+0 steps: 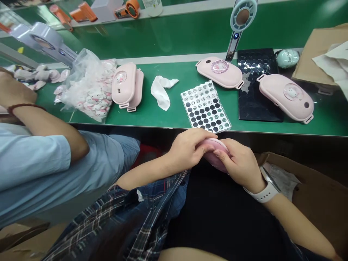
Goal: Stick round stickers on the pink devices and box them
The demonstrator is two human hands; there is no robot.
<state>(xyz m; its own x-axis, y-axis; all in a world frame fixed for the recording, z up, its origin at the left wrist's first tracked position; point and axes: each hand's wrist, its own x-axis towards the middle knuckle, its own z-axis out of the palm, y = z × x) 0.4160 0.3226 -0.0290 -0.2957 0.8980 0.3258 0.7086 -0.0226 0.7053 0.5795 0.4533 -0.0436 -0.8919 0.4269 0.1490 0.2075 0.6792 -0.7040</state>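
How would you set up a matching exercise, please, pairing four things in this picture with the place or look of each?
Things:
1. Pink piece
2. Watch
3. Cloth
4. Sticker sheet

Places and looks:
A. Strapped at the wrist of the right hand
B. Bearing rows of black circles
C. Held between the left hand and the right hand
D. All white, lying twisted on the green bench

Pairs: 1-C, 2-A, 3-D, 4-B.
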